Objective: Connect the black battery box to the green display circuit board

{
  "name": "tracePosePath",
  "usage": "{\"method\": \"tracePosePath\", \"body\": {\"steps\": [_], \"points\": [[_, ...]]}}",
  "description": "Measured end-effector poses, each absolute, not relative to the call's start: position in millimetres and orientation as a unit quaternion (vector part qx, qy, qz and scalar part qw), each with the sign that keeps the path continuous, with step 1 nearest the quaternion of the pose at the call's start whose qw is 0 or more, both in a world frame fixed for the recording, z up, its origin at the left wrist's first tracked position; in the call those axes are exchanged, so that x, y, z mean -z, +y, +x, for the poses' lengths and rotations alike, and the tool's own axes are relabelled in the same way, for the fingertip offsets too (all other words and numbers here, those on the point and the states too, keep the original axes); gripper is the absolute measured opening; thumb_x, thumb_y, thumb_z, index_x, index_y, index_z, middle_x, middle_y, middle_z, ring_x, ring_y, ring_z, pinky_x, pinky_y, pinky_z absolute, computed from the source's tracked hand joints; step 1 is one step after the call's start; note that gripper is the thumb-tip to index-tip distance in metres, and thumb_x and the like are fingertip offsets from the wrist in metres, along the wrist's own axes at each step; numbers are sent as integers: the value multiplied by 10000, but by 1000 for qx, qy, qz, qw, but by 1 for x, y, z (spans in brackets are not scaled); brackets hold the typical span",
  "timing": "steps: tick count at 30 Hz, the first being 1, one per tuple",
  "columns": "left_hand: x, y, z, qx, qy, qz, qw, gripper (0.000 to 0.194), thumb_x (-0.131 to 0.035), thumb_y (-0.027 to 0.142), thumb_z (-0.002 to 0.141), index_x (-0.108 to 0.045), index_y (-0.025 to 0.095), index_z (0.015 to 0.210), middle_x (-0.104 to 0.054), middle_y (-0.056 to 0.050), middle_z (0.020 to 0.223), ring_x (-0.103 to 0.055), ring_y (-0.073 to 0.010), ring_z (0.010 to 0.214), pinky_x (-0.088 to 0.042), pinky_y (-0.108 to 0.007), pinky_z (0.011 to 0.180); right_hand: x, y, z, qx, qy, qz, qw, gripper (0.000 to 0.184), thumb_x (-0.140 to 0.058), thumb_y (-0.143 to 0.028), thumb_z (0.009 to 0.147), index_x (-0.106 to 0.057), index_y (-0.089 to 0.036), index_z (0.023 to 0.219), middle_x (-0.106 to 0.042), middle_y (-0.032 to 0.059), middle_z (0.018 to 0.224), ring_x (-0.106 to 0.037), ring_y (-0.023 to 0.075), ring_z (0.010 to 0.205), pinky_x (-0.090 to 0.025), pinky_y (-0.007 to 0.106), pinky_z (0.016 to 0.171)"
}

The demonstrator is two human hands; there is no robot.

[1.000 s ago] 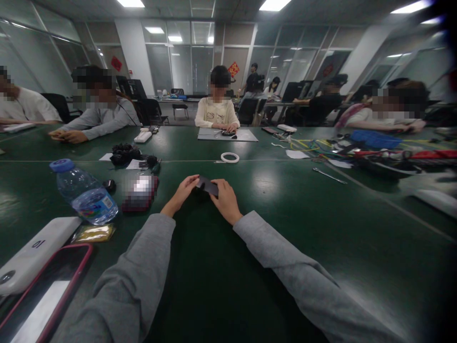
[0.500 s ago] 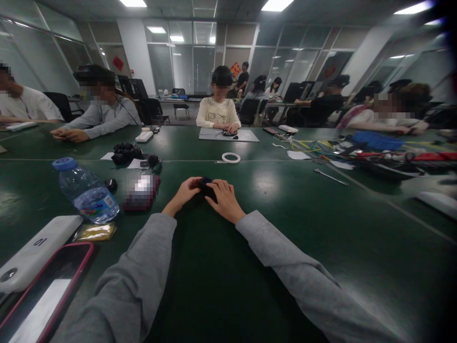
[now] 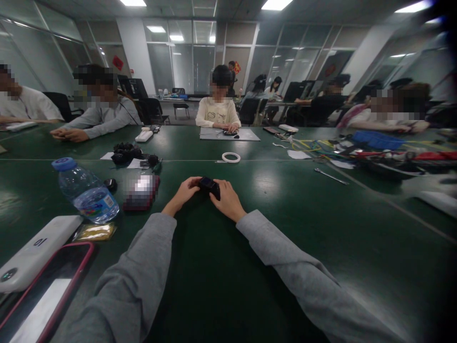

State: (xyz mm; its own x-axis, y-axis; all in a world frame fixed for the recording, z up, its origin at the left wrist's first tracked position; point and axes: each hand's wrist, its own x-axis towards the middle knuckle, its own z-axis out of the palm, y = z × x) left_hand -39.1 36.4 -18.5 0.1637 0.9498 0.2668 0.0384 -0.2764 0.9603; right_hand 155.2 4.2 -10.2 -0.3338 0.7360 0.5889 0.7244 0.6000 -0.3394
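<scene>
A small black device (image 3: 207, 182) with a square dark screen and a strap-like black part at its right, much like a smartwatch, is held just above the table in front of me. My left hand (image 3: 187, 191) grips its left side between thumb and fingers. On the right side, my right hand (image 3: 228, 198) pinches the black strap-like part, with the fingers curled behind it. The screen faces up toward me. Fingertips of both hands are partly hidden by the device.
Left of my hands are a pink-edged phone (image 3: 141, 193), a water bottle (image 3: 87, 193), a gold packet (image 3: 95, 232), a white device (image 3: 39, 252) and a larger phone (image 3: 53, 286). Ahead lies a white ring (image 3: 231, 157); rightward, a wrench (image 3: 331, 176) and cables. People sit across the green table (image 3: 303, 214).
My right hand's fingers have shifted right, off the top of the black device, uncovering its screen and strap-like part. My left hand stays nearly where it was.
</scene>
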Motion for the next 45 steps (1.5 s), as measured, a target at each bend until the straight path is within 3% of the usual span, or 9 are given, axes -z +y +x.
{"method": "tracePosePath", "body": {"steps": [5,9,20,24,30,37,45], "points": [[8,28,-37,-502,442,588,454,318,-512,208,781,-603,167,1083,-612,-79,1138,-552,-192,1065,-391,-372,976,8,2,155,-31,-827,-431,361,465,-507,-257,814,-402,-162,1256,-507,113,1137,-475,258,1066,-438,436,920],[7,26,-35,-506,444,582,456,360,-548,341,799,-583,164,1110,-600,-95,1165,-549,-202,1080,-397,-364,968,8,1,155,-43,-837,-414,356,468,-506,-274,828,-390,-164,1268,-514,104,1135,-494,236,1056,-448,402,913],[21,38,-38,-520,423,596,443,386,-597,354,776,-580,153,1105,-608,-96,1138,-557,-188,1051,-384,-361,983,9,3,156,-61,-840,-417,342,484,-510,-309,847,-361,-193,1293,-501,103,1165,-513,233,1068,-460,399,902],[20,37,-39,-521,438,577,451,376,-533,420,813,-598,183,1098,-608,-78,1140,-554,-199,1050,-396,-363,959,6,-1,155,-60,-847,-403,340,477,-489,-327,866,-354,-195,1305,-503,109,1163,-522,244,1053,-477,412,882],[17,37,-38,-525,445,526,499,550,-364,582,845,-581,159,1122,-628,-108,1122,-576,-217,1035,-413,-383,930,-8,-11,153,-41,-791,-392,467,452,-433,-346,901,-337,-199,1319,-474,111,1215,-484,234,1118,-437,402,945],[11,29,-35,-503,446,596,439,402,-569,400,803,-564,170,1133,-596,-98,1190,-551,-205,1095,-387,-375,987,3,9,161,-34,-681,-477,555,448,-451,-359,890,-379,-156,1283,-490,123,1184,-480,225,1100,-410,400,953],[13,29,-35,-484,446,617,431,510,-664,363,724,-531,164,1175,-589,-118,1191,-567,-213,1065,-418,-407,958,15,23,169,-56,-638,-538,549,399,-487,-322,853,-460,-152,1212,-504,128,1113,-495,229,1032,-420,408,913]]}}
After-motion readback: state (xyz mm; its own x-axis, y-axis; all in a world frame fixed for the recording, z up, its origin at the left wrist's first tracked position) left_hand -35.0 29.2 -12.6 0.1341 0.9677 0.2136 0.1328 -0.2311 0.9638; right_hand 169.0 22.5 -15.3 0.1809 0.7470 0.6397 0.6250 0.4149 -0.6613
